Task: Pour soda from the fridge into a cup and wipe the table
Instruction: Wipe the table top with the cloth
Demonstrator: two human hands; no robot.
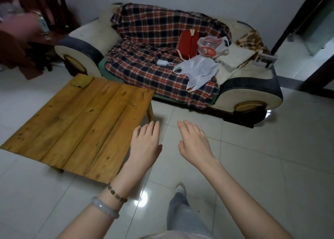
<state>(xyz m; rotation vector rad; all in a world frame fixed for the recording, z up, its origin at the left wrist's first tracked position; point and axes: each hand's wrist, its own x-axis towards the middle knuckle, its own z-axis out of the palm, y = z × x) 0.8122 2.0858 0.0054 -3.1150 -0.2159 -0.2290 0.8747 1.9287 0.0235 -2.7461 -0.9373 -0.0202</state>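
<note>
Above white floor tiles point(262, 166), left hand point(145, 142) and right hand point(194, 144) hovering palm-down, fingers straight, holding nothing, low wooden plank table point(81, 121) sitting alongside, top-left clutter point(18, 21) blurring past recognition.

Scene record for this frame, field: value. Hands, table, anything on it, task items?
left hand: open, empty, near table edge
right hand: open, empty, above floor
table: wooden, low
on table: yellow cloth, far corner
sofa: plaid blanket, red bag, plastic bags
soda, cup, fridge: not in view
</note>
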